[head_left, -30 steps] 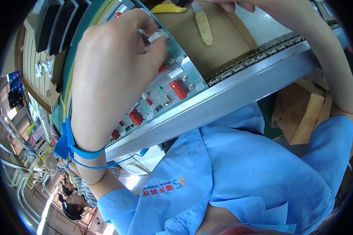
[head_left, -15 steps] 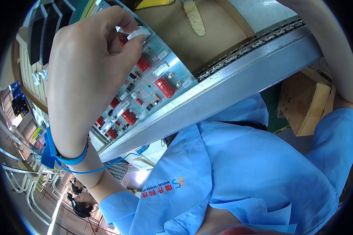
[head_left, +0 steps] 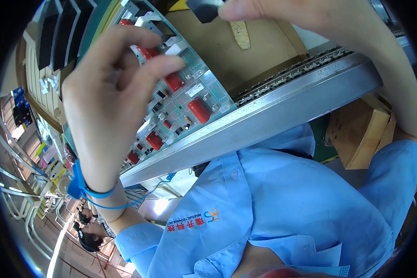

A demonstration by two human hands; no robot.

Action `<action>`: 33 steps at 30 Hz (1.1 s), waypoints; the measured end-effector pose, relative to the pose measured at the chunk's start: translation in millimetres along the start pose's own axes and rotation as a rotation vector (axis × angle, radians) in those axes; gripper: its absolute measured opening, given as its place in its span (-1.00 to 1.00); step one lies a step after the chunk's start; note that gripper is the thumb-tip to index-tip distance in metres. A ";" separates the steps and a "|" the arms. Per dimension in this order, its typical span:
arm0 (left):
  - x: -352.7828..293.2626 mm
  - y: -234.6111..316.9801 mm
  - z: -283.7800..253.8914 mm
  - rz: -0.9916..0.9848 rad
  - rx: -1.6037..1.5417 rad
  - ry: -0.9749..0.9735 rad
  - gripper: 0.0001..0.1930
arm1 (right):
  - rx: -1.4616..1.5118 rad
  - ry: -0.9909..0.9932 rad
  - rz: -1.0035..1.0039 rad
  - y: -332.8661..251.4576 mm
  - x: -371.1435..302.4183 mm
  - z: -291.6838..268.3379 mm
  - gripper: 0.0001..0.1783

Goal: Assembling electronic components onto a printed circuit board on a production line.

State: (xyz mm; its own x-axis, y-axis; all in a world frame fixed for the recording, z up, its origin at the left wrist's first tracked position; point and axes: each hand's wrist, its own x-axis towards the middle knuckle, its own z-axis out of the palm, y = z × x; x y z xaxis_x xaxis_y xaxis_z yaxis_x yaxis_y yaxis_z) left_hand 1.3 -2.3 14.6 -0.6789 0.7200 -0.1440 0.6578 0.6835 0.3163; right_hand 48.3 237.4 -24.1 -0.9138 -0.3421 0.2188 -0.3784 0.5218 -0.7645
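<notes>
My left hand (head_left: 109, 90) hovers over a green circuit board (head_left: 223, 98), its thumb and forefinger spread apart with nothing between them. Just by those fingertips, a small white part (head_left: 177, 47) sits on the board. Red cylindrical components, one of them a large red cylinder (head_left: 199, 110), stand among smaller parts, and my hand hides some of the board. At the top edge my right hand (head_left: 292, 11) pinches a black block-shaped part (head_left: 205, 10) between thumb and fingers, partly cut off by the frame. A blue wrist strap (head_left: 95, 191) circles my left wrist.
A metal rail (head_left: 273, 113) with a chain (head_left: 306, 62) runs along the board's near side. Beyond it lies a brown cardboard surface (head_left: 264, 51) with a tape-wrapped handle (head_left: 240, 36). Dark upright panels (head_left: 55, 39) stand at far left; a carton (head_left: 352, 132) sits lower right.
My left thumb and forefinger have parted from the white part, which stays on the board. My right hand has come in at the top with the black block-shaped part.
</notes>
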 end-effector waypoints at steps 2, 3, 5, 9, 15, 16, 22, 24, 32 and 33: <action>-4.9 -15.5 -3.7 -0.149 -0.545 0.120 -0.78 | 0.180 -0.031 -0.003 -0.6 3.8 3.3 -0.70; -8.6 -17.3 -14.8 -0.306 -0.634 0.091 -0.71 | 0.332 -0.086 0.075 -1.7 6.9 6.8 -0.66; -18.8 -34.6 -15.3 -0.277 -0.982 0.075 -0.63 | 0.182 -0.150 0.105 -13.9 8.8 10.2 -0.66; -37.4 -52.2 -3.8 -0.263 -1.198 0.062 -0.62 | -0.037 -0.155 0.013 -25.0 7.4 20.4 -0.67; -56.7 -76.7 1.8 -0.195 -1.409 -0.015 -0.63 | -0.236 -0.134 -0.094 -24.2 0.4 37.6 -0.61; -57.4 -78.7 3.4 -0.126 -1.392 -0.032 -0.59 | -0.214 -0.094 -0.124 -26.4 0.3 39.9 -0.62; -63.4 -81.9 12.9 -0.216 -1.347 0.109 -0.47 | -0.230 -0.062 -0.118 -21.5 -2.0 48.4 -0.62; -66.2 -83.1 11.4 -0.186 -1.311 0.127 -0.47 | -0.238 -0.077 -0.095 -22.2 -2.1 47.2 -0.62; -73.5 -98.0 20.5 0.000 -1.140 0.201 -0.55 | -0.359 -0.028 -0.165 -27.4 4.9 52.7 -0.65; -74.3 -88.5 7.3 0.134 -1.073 0.145 -0.56 | -0.360 -0.033 -0.169 -26.3 4.5 52.1 -0.65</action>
State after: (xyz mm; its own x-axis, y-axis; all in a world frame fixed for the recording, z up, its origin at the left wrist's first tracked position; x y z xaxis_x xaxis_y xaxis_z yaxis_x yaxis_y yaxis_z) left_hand -4.2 -115.5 -9.6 -0.7009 0.7120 0.0421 0.1500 0.0896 0.9846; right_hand 61.8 181.4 -34.6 -0.8312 -0.4686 0.2991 -0.5559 0.6945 -0.4568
